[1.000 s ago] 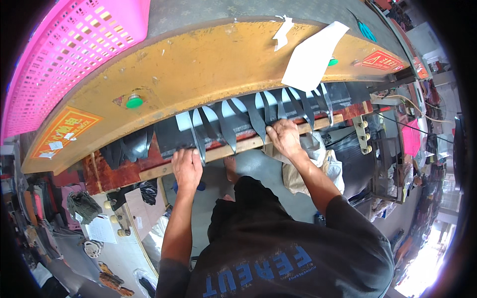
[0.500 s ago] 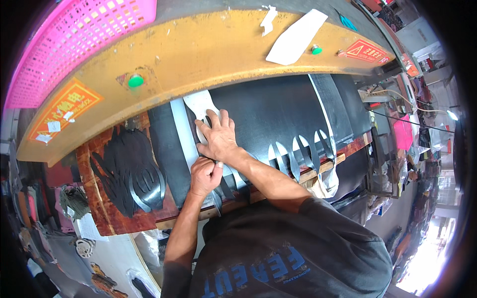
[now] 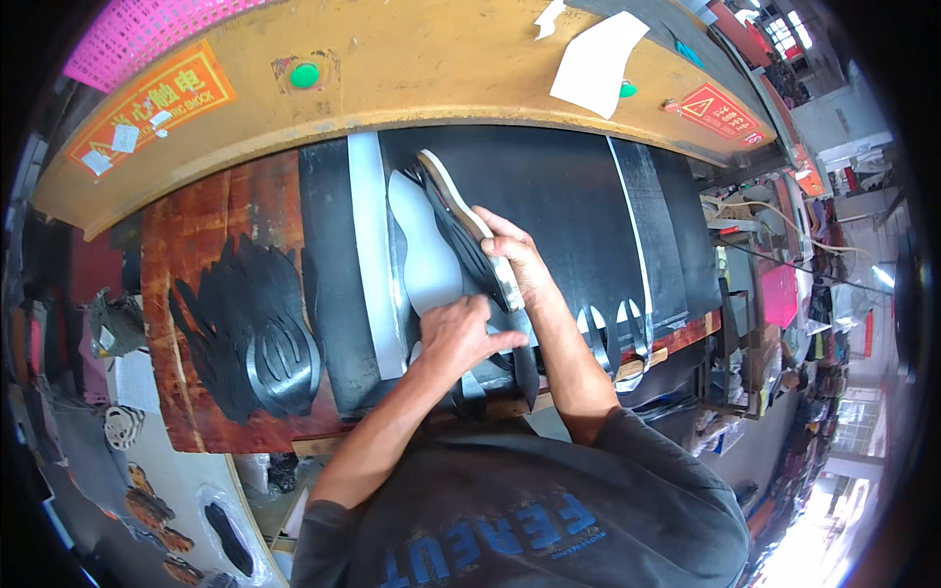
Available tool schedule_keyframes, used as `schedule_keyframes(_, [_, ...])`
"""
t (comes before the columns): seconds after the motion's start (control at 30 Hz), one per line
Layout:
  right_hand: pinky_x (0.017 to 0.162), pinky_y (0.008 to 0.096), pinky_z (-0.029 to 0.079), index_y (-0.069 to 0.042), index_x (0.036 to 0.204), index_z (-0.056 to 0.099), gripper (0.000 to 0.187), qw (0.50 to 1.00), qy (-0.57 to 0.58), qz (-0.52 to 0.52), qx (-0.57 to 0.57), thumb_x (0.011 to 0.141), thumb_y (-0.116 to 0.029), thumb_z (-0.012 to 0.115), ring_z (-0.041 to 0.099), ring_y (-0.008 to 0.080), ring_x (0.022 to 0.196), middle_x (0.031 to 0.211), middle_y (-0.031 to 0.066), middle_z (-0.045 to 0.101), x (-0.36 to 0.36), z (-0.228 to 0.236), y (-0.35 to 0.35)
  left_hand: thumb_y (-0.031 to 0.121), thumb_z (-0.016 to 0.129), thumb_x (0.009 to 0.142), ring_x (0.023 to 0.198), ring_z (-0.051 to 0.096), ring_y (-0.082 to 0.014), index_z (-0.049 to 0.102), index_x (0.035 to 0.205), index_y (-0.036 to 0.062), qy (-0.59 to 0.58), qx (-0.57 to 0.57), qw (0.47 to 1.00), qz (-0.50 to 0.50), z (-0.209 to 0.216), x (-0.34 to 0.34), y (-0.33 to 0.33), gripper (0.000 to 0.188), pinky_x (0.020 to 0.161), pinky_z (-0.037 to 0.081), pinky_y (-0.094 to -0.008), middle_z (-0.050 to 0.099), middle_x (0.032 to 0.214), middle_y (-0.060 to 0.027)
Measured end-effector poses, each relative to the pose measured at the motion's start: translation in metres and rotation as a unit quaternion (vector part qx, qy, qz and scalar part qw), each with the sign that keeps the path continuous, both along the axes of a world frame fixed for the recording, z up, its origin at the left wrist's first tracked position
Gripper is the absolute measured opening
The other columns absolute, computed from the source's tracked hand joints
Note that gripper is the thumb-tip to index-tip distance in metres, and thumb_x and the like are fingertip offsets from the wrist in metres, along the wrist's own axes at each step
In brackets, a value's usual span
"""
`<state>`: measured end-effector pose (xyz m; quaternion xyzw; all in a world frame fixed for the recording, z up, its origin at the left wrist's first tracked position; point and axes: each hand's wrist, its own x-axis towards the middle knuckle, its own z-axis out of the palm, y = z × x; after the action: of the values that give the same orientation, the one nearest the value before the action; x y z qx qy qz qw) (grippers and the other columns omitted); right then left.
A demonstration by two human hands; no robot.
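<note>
My right hand (image 3: pixel 520 260) grips a long, sole-shaped cutting die (image 3: pixel 461 211), thumb over its near part. The die is tipped up on edge, showing a pale rim and a dark, slotted inner side. Left of it, a sole-shaped opening (image 3: pixel 423 240) in the black sheet (image 3: pixel 559 196) shows a pale surface beneath. My left hand (image 3: pixel 456 338) is low over the sheet by the die's near end, thumb stretched out to the right. Its fingertips are partly hidden, and I see nothing held. Narrow cut strips (image 3: pixel 524 377) hang at the sheet's near edge.
A yellow machine beam (image 3: pixel 412 73) with green buttons (image 3: pixel 305 75) spans the far side. White paper (image 3: pixel 598 64) hangs on it. Black cut pieces (image 3: pixel 250 338) are heaped on the reddish board (image 3: pixel 221 196) at left. A pink basket (image 3: pixel 137 39) is at the far left.
The die lay flat under my right hand; now that hand has tipped it up and right, exposing the sole-shaped opening. My left hand has moved right and its thumb has spread.
</note>
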<state>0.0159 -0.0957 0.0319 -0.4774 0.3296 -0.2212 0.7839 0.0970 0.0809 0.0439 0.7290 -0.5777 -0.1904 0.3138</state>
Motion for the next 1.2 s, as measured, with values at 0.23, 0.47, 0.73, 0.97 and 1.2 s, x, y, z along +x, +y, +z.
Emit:
schedule_keyframes(0.23, [0.107, 0.0363, 0.054, 0.007, 0.157, 0.049, 0.091, 0.995, -0.070, 0.006, 0.075, 0.079, -0.026, 0.083, 0.067, 0.0271, 0.123, 0.145, 0.0201, 0.065, 0.004, 0.000, -0.003, 0.013, 0.063, 0.101, 0.083, 0.070, -0.0442, 0.071, 0.097, 0.0033, 0.083, -0.018, 0.996, 0.006, -0.002, 0.070, 0.042, 0.013, 0.075, 0.058, -0.0495, 0.071, 0.088, -0.0202])
schedule_keyframes(0.47, [0.094, 0.0372, 0.059, 0.003, 0.158, 0.051, 0.095, 0.998, -0.034, 0.023, 0.045, 0.076, -0.033, 0.084, 0.067, 0.0275, 0.117, 0.143, 0.0198, 0.064, 0.005, 0.000, -0.001, 0.037, 0.054, 0.114, 0.059, 0.063, -0.0152, 0.074, 0.093, -0.0031, 0.211, 0.041, 0.872, 0.439, -0.035, 0.088, 0.246, 0.049, 0.055, 0.049, -0.0308, 0.070, 0.070, -0.0085])
schedule_keyframes(0.73, [0.091, 0.0317, 0.058, 0.001, 0.154, 0.058, 0.081, 0.995, -0.061, 0.052, 0.067, 0.080, -0.022, 0.081, 0.070, 0.0195, 0.104, 0.135, 0.0156, 0.069, 0.001, 0.029, -0.029, 0.057, 0.062, 0.107, 0.040, 0.047, -0.0109, 0.067, 0.076, 0.0044, 0.332, 0.244, 0.767, 0.491, -0.023, 0.084, 0.288, 0.061, 0.038, 0.034, -0.0288, 0.058, 0.056, -0.0018])
schedule_keyframes(0.97, [0.118, 0.0441, 0.046, -0.009, 0.125, 0.081, 0.055, 0.833, 0.209, 0.056, -0.509, 0.072, -0.023, 0.087, 0.051, 0.0376, 0.144, 0.155, 0.0163, 0.054, -0.019, 0.025, 0.007, 0.037, 0.064, 0.110, 0.054, 0.051, -0.0063, 0.071, 0.085, 0.0020, 0.316, 0.147, 0.819, 0.456, -0.012, 0.090, 0.262, 0.044, 0.049, 0.039, -0.0261, 0.062, 0.068, 0.0005])
schedule_keyframes(1.2, [0.118, 0.0563, 0.043, -0.013, 0.133, 0.077, 0.065, 0.730, 0.296, 0.106, -0.607, 0.073, -0.036, 0.088, 0.040, 0.0482, 0.146, 0.161, 0.0210, 0.047, -0.020, 0.001, 0.017, 0.034, 0.067, 0.108, 0.068, 0.057, -0.0105, 0.074, 0.095, -0.0033, 0.254, 0.171, 0.886, 0.349, -0.016, 0.084, 0.207, 0.040, 0.065, 0.049, -0.0311, 0.068, 0.073, -0.0038])
